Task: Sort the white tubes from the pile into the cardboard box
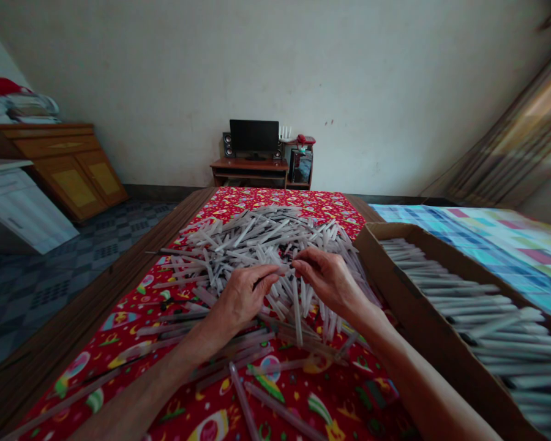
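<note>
Pinching a pale tube in the left hand above the loose pile on the bench, with the right hand pinched together beside its tip, perhaps on something too small to make out. Probably light, fairly stiff and slick; best held lightly near one end.

No text, label, brand, number or sign can be read here.
</note>
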Demonstrator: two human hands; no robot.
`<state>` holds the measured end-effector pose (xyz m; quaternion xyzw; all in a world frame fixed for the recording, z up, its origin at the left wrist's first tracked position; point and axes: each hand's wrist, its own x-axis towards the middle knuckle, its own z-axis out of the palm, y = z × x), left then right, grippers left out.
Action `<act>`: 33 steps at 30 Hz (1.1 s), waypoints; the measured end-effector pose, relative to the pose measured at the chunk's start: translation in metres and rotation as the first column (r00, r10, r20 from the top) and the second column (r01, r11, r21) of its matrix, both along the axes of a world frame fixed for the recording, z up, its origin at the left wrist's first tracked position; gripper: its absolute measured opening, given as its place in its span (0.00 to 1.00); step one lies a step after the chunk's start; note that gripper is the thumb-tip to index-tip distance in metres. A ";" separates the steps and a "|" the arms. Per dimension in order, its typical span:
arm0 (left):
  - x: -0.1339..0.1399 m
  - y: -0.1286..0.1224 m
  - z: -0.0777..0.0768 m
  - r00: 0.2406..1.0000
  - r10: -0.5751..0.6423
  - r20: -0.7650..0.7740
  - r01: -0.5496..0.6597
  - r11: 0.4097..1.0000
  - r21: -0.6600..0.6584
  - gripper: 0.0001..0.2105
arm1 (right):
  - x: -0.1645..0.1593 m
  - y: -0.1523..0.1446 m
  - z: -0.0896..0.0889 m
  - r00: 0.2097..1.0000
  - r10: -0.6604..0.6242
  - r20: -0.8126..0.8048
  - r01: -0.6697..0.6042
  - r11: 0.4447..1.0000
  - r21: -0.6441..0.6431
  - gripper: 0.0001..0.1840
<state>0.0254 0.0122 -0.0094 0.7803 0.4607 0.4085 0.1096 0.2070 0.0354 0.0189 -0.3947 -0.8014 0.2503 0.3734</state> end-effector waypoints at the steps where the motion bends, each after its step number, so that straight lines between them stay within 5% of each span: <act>1: 0.000 0.000 0.000 1.000 0.002 -0.003 -0.002 1.000 -0.001 0.10 | -0.001 0.000 0.000 1.000 0.002 -0.012 -0.002 1.000 -0.006 0.10; 8: 0.000 0.000 0.000 1.000 -0.010 -0.011 0.009 1.000 -0.008 0.11 | -0.005 -0.003 -0.001 0.999 0.011 -0.043 -0.012 1.000 -0.013 0.06; 15: 0.000 -0.002 -0.003 0.998 -0.037 -0.050 0.038 0.999 0.025 0.10 | -0.013 -0.004 -0.019 0.970 -0.158 0.186 0.113 0.966 0.231 0.23; 20: -0.001 0.000 -0.004 0.998 -0.028 -0.057 0.030 0.998 0.046 0.10 | -0.010 -0.002 -0.015 0.987 -0.088 0.135 0.083 0.996 0.044 0.28; 24: -0.003 0.002 -0.004 0.999 0.020 -0.035 -0.018 0.998 0.066 0.10 | -0.002 -0.003 -0.002 0.995 0.077 0.069 -0.075 0.997 -0.028 0.16; 29: -0.004 0.001 -0.002 0.996 0.017 -0.082 -0.013 0.998 0.053 0.09 | -0.006 -0.003 -0.005 0.989 -0.040 0.140 0.026 0.995 0.098 0.21; 33: -0.003 0.000 0.000 0.996 0.002 -0.087 0.003 0.998 0.062 0.09 | -0.006 -0.001 -0.007 0.994 -0.044 0.097 0.043 0.999 0.016 0.24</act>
